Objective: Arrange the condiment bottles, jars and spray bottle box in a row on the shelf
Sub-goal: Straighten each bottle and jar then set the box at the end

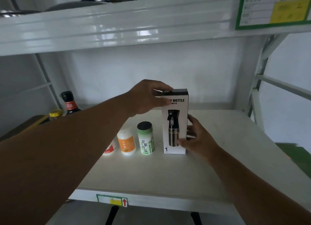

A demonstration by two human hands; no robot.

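Observation:
The white spray bottle box [175,123] stands upright on the cream shelf [159,174], at the right end of a row. My left hand [148,98] grips its top left corner. My right hand [196,138] holds its lower right side. To the box's left stand a green-labelled jar [145,138] with a dark lid, an orange-labelled white jar [126,143], and a red-and-white jar [110,149] mostly hidden by my left arm. A dark sauce bottle [69,103] and a yellow-capped bottle [55,114] show above my forearm at the far left.
The upper shelf [117,25] hangs low overhead with pot lids on it and a green and yellow tag [272,9]. Shelf uprights [257,83] stand at the right. A price tag [111,200] marks the front edge. Bare shelf surface lies right of the box.

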